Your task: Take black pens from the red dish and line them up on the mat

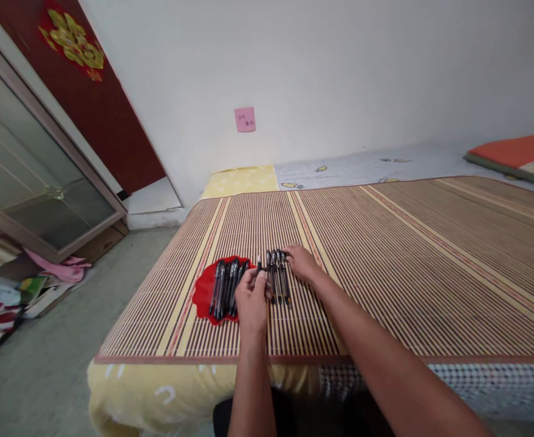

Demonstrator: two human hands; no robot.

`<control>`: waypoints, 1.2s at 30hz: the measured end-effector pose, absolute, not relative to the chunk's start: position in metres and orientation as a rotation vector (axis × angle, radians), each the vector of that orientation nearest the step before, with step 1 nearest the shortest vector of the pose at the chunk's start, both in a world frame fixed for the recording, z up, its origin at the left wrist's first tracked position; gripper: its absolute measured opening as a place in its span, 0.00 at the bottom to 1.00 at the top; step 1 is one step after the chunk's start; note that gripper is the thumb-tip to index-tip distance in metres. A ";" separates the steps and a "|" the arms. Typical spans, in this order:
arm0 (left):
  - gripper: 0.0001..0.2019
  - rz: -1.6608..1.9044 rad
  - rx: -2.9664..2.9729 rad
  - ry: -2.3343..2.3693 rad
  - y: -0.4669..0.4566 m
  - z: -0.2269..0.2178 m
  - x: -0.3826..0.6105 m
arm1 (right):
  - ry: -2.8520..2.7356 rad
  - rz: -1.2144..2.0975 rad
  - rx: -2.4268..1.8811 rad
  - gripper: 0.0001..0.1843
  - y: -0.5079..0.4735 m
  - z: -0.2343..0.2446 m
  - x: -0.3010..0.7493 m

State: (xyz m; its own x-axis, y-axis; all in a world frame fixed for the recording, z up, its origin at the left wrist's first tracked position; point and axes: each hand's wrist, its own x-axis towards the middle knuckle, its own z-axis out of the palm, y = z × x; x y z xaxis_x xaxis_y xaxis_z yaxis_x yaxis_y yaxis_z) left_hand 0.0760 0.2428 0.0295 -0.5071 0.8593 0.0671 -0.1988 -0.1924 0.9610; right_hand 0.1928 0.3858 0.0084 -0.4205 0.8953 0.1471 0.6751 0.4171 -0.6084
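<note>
My left hand (252,294) is closed around a black pen (259,263), whose upper end sticks up past the thumb. Just right of it, several black pens (277,278) lie side by side in a row on the striped mat. At the top of that row, the fingers of my right hand (302,262) are closed on the end of the rightmost pen. To the left, a red scalloped mat (205,294) carries a bunch of dark pens (225,285). Part of that red mat is behind my left hand.
The striped bamboo mat (385,273) covers a bed with a yellow patterned sheet (157,388). A folded orange blanket (517,150) lies at the far right. A pink note (245,119) is on the white wall. Clothes and bags (6,309) are piled at the left.
</note>
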 end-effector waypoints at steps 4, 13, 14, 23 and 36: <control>0.17 1.787 0.850 1.313 0.243 0.028 0.075 | -2.183 0.678 -1.326 0.19 0.387 0.007 0.193; 0.14 1.729 0.960 1.324 0.244 0.026 0.081 | -1.794 1.009 -1.138 0.16 0.359 0.021 0.204; 0.13 1.719 0.984 1.332 0.244 0.026 0.082 | -1.689 1.152 -1.071 0.15 0.349 0.024 0.207; 0.07 1.579 1.263 1.510 0.245 0.020 0.108 | -1.284 1.387 -0.942 0.16 0.300 0.027 0.225; 0.19 1.449 1.201 1.393 0.247 0.013 0.123 | -1.311 1.472 -0.874 0.12 0.316 0.021 0.240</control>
State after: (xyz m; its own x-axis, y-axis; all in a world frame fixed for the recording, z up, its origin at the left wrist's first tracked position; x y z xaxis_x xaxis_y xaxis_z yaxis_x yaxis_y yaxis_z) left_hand 0.1230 0.2466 0.0132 -0.2500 0.9618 0.1117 0.0735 -0.0962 0.9926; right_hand 0.2396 0.3162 0.0209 -0.2978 0.9515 0.0768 -0.1862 0.0210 -0.9823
